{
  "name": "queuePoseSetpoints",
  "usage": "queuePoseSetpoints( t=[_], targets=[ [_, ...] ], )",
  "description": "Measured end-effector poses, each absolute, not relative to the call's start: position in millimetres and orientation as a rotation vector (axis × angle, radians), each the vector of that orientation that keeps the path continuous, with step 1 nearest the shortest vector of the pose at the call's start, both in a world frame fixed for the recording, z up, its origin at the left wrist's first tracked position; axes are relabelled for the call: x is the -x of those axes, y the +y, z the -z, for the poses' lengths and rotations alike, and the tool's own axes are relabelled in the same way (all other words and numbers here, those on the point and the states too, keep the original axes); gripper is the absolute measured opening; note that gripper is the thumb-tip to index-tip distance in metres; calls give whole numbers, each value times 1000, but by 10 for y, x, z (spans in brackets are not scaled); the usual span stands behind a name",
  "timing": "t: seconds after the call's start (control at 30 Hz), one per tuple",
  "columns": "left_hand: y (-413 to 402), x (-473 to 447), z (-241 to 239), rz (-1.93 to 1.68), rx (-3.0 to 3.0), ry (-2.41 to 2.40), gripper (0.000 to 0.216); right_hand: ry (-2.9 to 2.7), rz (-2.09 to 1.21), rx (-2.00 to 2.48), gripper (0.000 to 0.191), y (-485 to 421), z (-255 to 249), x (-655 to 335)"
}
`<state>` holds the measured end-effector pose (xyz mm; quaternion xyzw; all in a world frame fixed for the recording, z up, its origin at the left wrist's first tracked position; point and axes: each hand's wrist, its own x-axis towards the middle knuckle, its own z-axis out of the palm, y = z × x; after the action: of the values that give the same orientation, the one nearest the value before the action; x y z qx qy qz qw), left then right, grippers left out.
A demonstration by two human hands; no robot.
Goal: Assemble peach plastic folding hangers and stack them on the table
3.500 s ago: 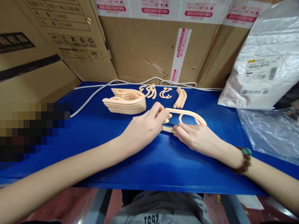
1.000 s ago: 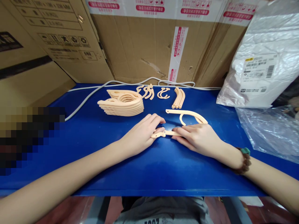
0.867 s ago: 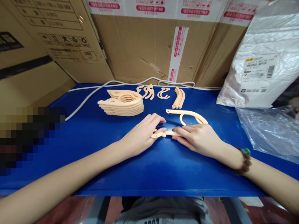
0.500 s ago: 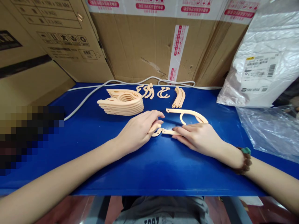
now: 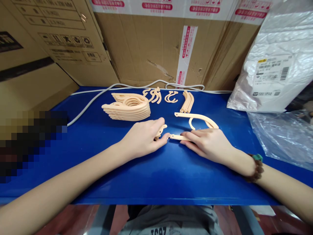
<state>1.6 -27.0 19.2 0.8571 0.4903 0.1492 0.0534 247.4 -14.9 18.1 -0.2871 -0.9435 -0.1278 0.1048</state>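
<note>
On the blue table (image 5: 156, 173), my left hand (image 5: 143, 138) pinches a small peach plastic hook piece (image 5: 160, 131) between thumb and fingers. My right hand (image 5: 207, 143) lies over a peach hanger arm (image 5: 176, 137), fingers pressing its straight bar flat on the table; the arm's curved part (image 5: 200, 119) arches behind that hand. The hook piece's end sits just left of the bar's tip, and I cannot tell whether they touch.
A stack of finished peach hangers (image 5: 128, 107) lies behind my left hand. Loose hooks (image 5: 153, 94), another hook (image 5: 171, 97) and curved bars (image 5: 187, 101) lie further back. A white cable (image 5: 97, 96) runs along cardboard boxes (image 5: 156, 45). Plastic bags (image 5: 274, 65) sit at right.
My left hand has lifted and turned the hook piece off the bar's end and drawn it slightly left. My right hand has stayed on the hanger arm.
</note>
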Motion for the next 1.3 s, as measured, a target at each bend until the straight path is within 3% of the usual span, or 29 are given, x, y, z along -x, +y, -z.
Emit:
queuePoseSetpoints(
  t=[0.17,0.63,0.87,1.3],
  targets=[
    [-273,-5,-186,-429,-2630,1419,12,-2785,370,872,36,-148,-184,-2469],
    [-240,-14,-132,-509,-2721,1254,21,-2763,357,916,35,-149,-183,-2467],
    [-223,16,-149,-503,-2793,1293,36,-2710,403,884,33,-151,-174,-2473],
    [-275,-7,-193,-526,-2793,1208,32,-2693,365,856,30,-177,-206,-2465]
  ],
)
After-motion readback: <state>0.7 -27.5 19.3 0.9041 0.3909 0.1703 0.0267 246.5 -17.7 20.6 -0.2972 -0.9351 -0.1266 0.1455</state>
